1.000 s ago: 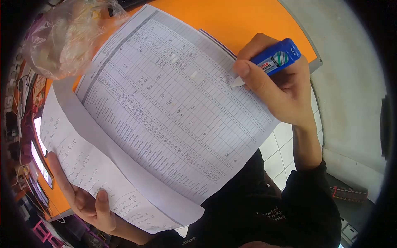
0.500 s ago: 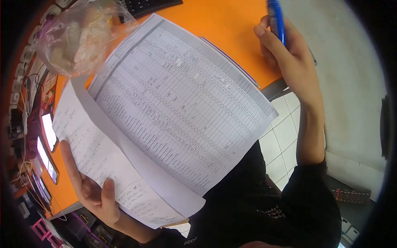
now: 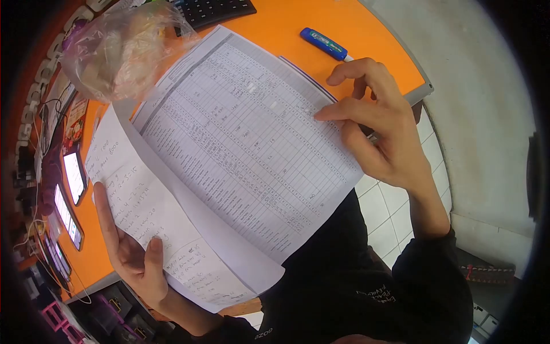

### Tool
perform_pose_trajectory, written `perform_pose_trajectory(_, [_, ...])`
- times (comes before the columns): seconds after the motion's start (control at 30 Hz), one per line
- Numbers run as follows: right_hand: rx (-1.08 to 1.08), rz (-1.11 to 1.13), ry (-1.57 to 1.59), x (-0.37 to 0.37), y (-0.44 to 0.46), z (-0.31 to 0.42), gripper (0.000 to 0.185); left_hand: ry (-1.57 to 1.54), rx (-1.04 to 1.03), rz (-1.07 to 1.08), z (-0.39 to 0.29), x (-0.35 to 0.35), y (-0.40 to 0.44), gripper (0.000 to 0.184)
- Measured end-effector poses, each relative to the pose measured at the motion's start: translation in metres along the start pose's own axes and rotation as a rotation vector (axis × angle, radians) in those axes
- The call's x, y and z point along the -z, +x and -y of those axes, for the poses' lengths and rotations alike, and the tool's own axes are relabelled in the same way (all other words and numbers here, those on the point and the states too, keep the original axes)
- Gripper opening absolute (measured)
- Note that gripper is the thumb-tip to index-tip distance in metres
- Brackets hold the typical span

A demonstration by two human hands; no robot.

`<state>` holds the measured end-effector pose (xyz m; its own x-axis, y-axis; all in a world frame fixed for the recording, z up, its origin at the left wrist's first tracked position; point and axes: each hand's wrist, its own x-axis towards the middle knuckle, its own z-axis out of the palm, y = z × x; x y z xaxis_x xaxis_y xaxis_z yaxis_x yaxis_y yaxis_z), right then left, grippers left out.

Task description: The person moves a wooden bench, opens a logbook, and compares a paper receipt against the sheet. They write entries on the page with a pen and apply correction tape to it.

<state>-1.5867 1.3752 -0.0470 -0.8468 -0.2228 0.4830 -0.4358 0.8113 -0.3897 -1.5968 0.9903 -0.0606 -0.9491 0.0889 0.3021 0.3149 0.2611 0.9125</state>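
Note:
My left hand [image 3: 137, 264] grips the lower left edge of a handwritten sheet [image 3: 134, 195], thumb on top and fingers beneath. This sheet curls over the left side of a printed table sheet [image 3: 246, 137], which has pencilled figures and small white patches. My right hand [image 3: 384, 123] holds nothing. Its fingers are apart and bent over the printed sheet's right edge; I cannot tell whether a fingertip touches the paper. Beyond those fingers, a blue correction pen [image 3: 323, 43] with a white tip lies on the orange table.
A clear plastic bag [image 3: 123, 57] with indistinct contents sits beyond the papers, near a black keyboard [image 3: 215, 10]. Several phones, including a lit phone [image 3: 67, 215], stand along the left side among cables. The orange table [image 3: 384, 43] ends at a grey edge on the right.
The blue correction pen has left my right hand and now lies on the table. That hand has come down and left toward the printed sheet, fingers spread. My left hand keeps its hold.

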Motion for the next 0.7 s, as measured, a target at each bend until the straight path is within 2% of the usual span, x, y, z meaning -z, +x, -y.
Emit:
perform_pose_trajectory(0.2, [0.016, 0.080, -0.085, -0.0002, 0.0035, 0.0038, 0.029, 0.027, -0.008, -0.034, -0.0002, -0.0025, 0.0004, 0.097])
perform_pose_trajectory(0.43, [0.002, 0.058, -0.023, -0.0023, 0.0024, 0.0035, 0.029, 0.019, 0.039, -0.021, -0.0055, -0.0024, 0.0002, 0.097])
perform_pose_trajectory(0.7, [-0.103, 0.092, -0.032, 0.0011, 0.0009, 0.0101, 0.029, 0.021, -0.017, -0.013, -0.0002, -0.0015, -0.0001, 0.095])
